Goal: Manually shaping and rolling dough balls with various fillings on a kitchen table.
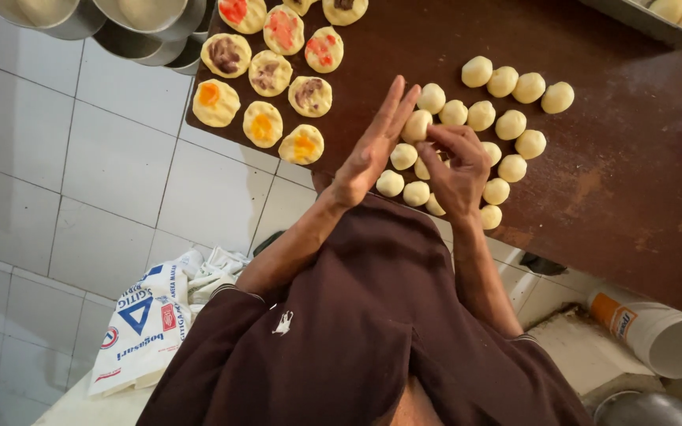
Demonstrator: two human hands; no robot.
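While left hand [372, 146] stands flat, fingers straight, right hand [455, 166] pinches dough ball [417, 126] against it for rolling; more balls [507, 106] cluster on brown table [633, 181].

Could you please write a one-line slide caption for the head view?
Left hand and right hand work a dough ball over a brown table, beside filled dough rounds.

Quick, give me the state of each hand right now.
Left hand: open, fingers straight, a dough ball against its fingertips.
Right hand: fingers curled over the dough balls on the brown table; whether it grips one cannot be told.
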